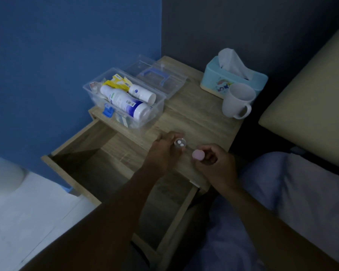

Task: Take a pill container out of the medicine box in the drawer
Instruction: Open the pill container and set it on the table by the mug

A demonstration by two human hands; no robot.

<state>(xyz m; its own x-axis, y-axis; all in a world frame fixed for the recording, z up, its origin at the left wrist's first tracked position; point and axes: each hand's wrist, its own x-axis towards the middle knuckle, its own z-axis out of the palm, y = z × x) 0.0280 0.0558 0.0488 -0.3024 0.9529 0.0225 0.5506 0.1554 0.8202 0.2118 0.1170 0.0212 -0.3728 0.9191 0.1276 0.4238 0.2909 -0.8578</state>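
My left hand (164,151) holds a small clear pill container (180,143) over the front of the nightstand top; two white pills show inside it. My right hand (213,161) is closed on the container's pink lid (198,154), a little to the right and apart from the container. The clear plastic medicine box (157,106) stands open on the nightstand's left side, with white bottles and a yellow packet inside. Its clear lid with a blue handle (157,77) lies behind it. The wooden drawer (76,147) is pulled out below my arms.
A white mug (238,101) and a light-blue tissue box (233,77) stand at the nightstand's back right. A bed with a pale pillow (301,184) lies to the right. Blue wall is on the left, white floor at lower left.
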